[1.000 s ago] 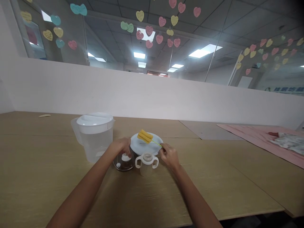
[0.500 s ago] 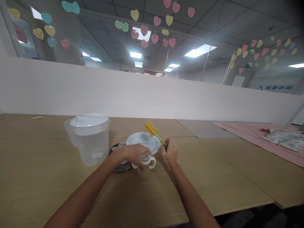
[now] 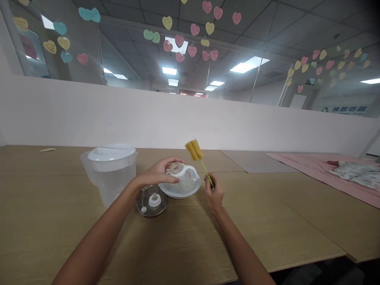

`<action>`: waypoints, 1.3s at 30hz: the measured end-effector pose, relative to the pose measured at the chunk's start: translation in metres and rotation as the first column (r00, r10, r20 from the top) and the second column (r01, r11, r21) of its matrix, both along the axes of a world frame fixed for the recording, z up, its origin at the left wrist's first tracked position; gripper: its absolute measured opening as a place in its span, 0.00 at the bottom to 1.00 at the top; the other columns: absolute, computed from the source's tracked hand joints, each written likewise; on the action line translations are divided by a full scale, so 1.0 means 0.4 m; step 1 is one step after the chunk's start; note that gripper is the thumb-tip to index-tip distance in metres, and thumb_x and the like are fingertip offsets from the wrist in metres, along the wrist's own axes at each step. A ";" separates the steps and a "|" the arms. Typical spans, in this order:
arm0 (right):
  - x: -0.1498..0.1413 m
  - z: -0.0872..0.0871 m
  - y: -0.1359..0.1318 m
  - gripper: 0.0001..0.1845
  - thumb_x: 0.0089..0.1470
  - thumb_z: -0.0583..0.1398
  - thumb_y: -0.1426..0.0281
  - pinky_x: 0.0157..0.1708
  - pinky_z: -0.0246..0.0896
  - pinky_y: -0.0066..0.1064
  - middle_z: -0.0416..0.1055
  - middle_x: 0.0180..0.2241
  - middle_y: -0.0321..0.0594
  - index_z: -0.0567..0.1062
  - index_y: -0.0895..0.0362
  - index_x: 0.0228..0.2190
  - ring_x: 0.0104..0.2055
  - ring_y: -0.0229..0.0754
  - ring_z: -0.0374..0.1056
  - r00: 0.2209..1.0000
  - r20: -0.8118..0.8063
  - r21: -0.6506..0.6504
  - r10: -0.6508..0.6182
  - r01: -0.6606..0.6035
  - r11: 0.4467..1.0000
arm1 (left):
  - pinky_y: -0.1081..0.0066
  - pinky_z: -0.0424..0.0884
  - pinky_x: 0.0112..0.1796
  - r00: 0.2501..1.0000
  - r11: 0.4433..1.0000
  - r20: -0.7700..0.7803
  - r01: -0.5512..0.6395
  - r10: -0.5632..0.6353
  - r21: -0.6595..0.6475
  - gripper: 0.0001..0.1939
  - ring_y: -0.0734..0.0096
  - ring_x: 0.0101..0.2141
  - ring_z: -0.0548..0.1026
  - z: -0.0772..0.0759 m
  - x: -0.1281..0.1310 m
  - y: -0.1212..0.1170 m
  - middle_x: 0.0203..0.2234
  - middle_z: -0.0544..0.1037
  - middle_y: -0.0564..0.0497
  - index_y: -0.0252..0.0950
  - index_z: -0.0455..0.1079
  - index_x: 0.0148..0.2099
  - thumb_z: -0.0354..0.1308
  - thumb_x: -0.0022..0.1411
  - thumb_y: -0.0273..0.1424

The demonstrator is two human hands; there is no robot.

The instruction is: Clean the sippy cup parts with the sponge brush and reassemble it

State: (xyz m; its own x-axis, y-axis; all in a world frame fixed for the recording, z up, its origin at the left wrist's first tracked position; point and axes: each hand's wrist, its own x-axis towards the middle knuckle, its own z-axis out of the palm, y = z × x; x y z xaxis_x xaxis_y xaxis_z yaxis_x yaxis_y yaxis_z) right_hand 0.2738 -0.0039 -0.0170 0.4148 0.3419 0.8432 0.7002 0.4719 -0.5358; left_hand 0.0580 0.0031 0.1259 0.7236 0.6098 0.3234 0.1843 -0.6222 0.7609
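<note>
My left hand (image 3: 162,171) grips a clear baby bottle (image 3: 186,183) with white side handles. The bottle is tilted, its open mouth turned up toward me, and it is above a white bowl (image 3: 178,194). In my right hand (image 3: 214,193) is the thin green handle of a bottle brush with a yellow sponge head (image 3: 194,150). The sponge points up, apart from the bottle. Left of the bowl sits a dark metal dish (image 3: 152,213) holding a white bottle collar with a teat (image 3: 154,200) and a straw-like tube with a white end (image 3: 143,209).
A translucent lidded pitcher (image 3: 114,174) stands left of the dish. A pink cloth (image 3: 303,168) with patterned fabric (image 3: 356,174) on it covers the right of the table (image 3: 255,229). A low white wall (image 3: 190,122) with glass above runs behind.
My left hand has lifted the baby bottle off the table, tilting it over the bowl and uncovering the metal dish. My right hand has moved the sponge brush slightly up and right.
</note>
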 end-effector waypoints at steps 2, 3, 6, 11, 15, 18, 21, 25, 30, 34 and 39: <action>0.000 0.005 -0.002 0.16 0.53 0.53 0.62 0.28 0.63 0.25 0.73 0.30 0.43 0.71 0.60 0.37 0.27 0.36 0.69 0.999 -0.039 0.020 0.011 -0.010 1.000 | 0.66 0.66 0.44 0.993 0.996 0.078 -0.091 0.089 0.012 0.29 0.61 0.46 0.69 -0.013 0.005 0.018 0.47 0.70 0.48 0.39 0.63 0.51 0.61 0.44 0.35; 0.000 0.009 -0.004 0.16 0.53 0.53 0.61 0.28 0.63 0.25 0.73 0.29 0.43 0.72 0.60 0.36 0.26 0.36 0.68 0.998 -0.058 0.034 0.008 -0.006 0.999 | 0.65 0.65 0.45 0.985 0.990 0.104 -0.139 0.136 0.026 0.29 0.60 0.46 0.69 -0.022 0.008 0.029 0.46 0.71 0.47 0.38 0.63 0.51 0.61 0.44 0.35; -0.002 0.021 -0.013 0.16 0.52 0.54 0.61 0.29 0.62 0.27 0.74 0.28 0.43 0.75 0.60 0.29 0.27 0.37 0.68 0.995 -0.095 0.063 0.018 -0.012 0.998 | 0.63 0.64 0.46 0.947 0.949 0.159 -0.299 0.281 0.102 0.29 0.60 0.45 0.69 -0.050 0.013 0.067 0.45 0.72 0.46 0.36 0.65 0.49 0.62 0.43 0.36; -0.009 0.037 -0.024 0.21 0.50 0.55 0.59 0.22 0.56 0.24 0.66 0.16 0.37 0.71 0.61 0.17 0.21 0.35 0.61 0.979 -0.198 0.039 0.051 -0.044 0.998 | 0.64 0.66 0.42 0.870 0.788 0.177 -0.491 0.460 0.372 0.28 0.61 0.42 0.69 -0.089 0.006 0.126 0.42 0.72 0.47 0.38 0.67 0.48 0.63 0.41 0.33; -0.003 0.040 -0.022 0.21 0.50 0.55 0.61 0.19 0.51 0.24 0.58 0.13 0.33 0.67 0.60 0.13 0.17 0.31 0.55 0.984 -0.175 0.035 0.030 -0.025 0.999 | 0.65 0.65 0.41 0.837 0.682 0.150 -0.521 0.527 0.513 0.28 0.62 0.40 0.68 -0.098 -0.006 0.145 0.38 0.70 0.49 0.38 0.68 0.48 0.63 0.41 0.35; 0.010 0.038 -0.019 0.20 0.51 0.55 0.66 0.19 0.48 0.24 0.55 0.12 0.31 0.65 0.59 0.12 0.16 0.29 0.51 1.000 0.005 0.080 -0.028 0.028 0.996 | 0.65 0.64 0.41 0.827 0.624 0.114 -0.498 0.550 0.602 0.27 0.61 0.40 0.67 -0.096 -0.016 0.148 0.38 0.69 0.48 0.39 0.67 0.49 0.62 0.44 0.33; 0.019 0.033 -0.020 0.19 0.51 0.55 0.70 0.19 0.47 0.25 0.55 0.12 0.31 0.64 0.58 0.12 0.15 0.29 0.50 0.963 0.245 0.156 -0.109 0.072 0.985 | 0.64 0.62 0.42 0.836 0.568 0.043 -0.408 0.546 0.715 0.25 0.60 0.41 0.66 -0.093 -0.019 0.141 0.38 0.69 0.47 0.39 0.67 0.49 0.59 0.46 0.28; 0.010 0.025 -0.026 0.21 0.53 0.54 0.72 0.19 0.45 0.26 0.53 0.10 0.30 0.62 0.57 0.11 0.15 0.30 0.49 0.874 0.458 0.168 -0.162 0.094 0.981 | 0.62 0.59 0.42 0.858 0.525 -0.089 -0.223 0.505 0.821 0.21 0.59 0.42 0.65 -0.100 0.010 0.108 0.38 0.69 0.46 0.38 0.67 0.48 0.55 0.49 0.23; -0.008 0.020 -0.026 0.19 0.54 0.54 0.71 0.20 0.46 0.26 0.57 0.11 0.31 0.64 0.56 0.13 0.15 0.30 0.52 0.774 0.599 0.169 -0.203 0.126 0.978 | 0.65 0.59 0.41 0.879 0.498 -0.228 -0.012 0.419 0.867 0.24 0.62 0.40 0.65 -0.133 0.074 0.071 0.38 0.69 0.46 0.38 0.66 0.48 0.54 0.47 0.19; 0.005 0.023 -0.015 0.19 0.53 0.55 0.73 0.20 0.47 0.25 0.58 0.11 0.31 0.65 0.58 0.12 0.15 0.29 0.52 0.857 0.467 0.212 -0.218 0.131 0.968 | 0.64 0.59 0.41 0.844 0.376 -0.151 -0.064 0.515 0.925 0.22 0.63 0.40 0.65 -0.142 0.070 0.095 0.39 0.69 0.46 0.40 0.65 0.48 0.52 0.51 0.18; 0.024 0.028 -0.008 0.20 0.53 0.54 0.69 0.20 0.47 0.23 0.60 0.11 0.32 0.66 0.59 0.12 0.15 0.29 0.52 0.929 0.310 0.150 -0.203 0.163 0.975 | 0.62 0.60 0.42 0.786 0.215 -0.076 -0.074 0.614 0.974 0.18 0.58 0.44 0.65 -0.131 0.017 0.138 0.42 0.69 0.41 0.36 0.67 0.47 0.44 0.57 0.18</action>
